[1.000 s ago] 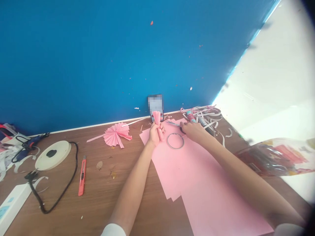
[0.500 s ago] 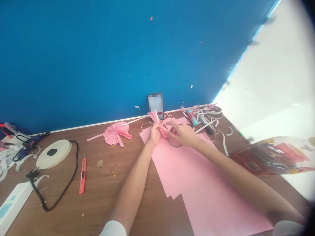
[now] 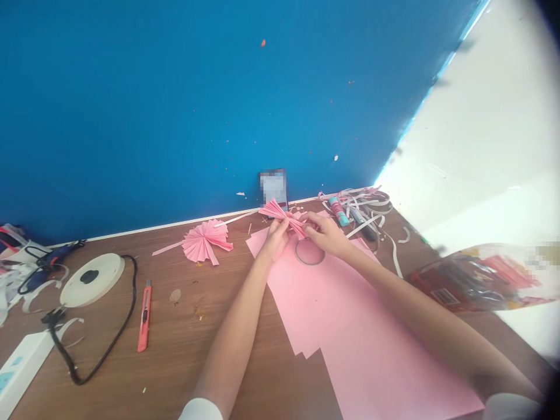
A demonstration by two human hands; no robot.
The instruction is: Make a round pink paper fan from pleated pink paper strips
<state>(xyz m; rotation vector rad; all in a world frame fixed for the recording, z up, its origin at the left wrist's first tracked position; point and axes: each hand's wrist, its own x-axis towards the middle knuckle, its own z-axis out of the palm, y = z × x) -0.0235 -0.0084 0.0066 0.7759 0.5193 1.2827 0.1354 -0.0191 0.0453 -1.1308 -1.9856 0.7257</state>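
Observation:
A pleated pink paper strip (image 3: 273, 209), pinched narrow at its middle and fanned at both ends, is held up between my hands. My left hand (image 3: 276, 239) is closed around its middle. My right hand (image 3: 324, 232) grips the near right end with thumb and fingers. Under my hands lie pink paper sheets (image 3: 350, 309), with a thin grey ring (image 3: 310, 261) resting on them below my right hand. A finished-looking pleated pink paper rosette (image 3: 205, 240), with paper strips sticking out, lies to the left on the table.
A phone (image 3: 273, 188) leans on the blue wall. To the right are a glue stick (image 3: 338, 211), paper strips (image 3: 371, 201) and a plastic bag (image 3: 472, 277). Leftward lie a red utility knife (image 3: 144, 318), a cream round disc (image 3: 93, 280) with black cable and a power strip (image 3: 21, 370).
My right hand has come in from beside the pleated paper and now grips its right end. The paper has tilted flatter, and the ring below shows more fully.

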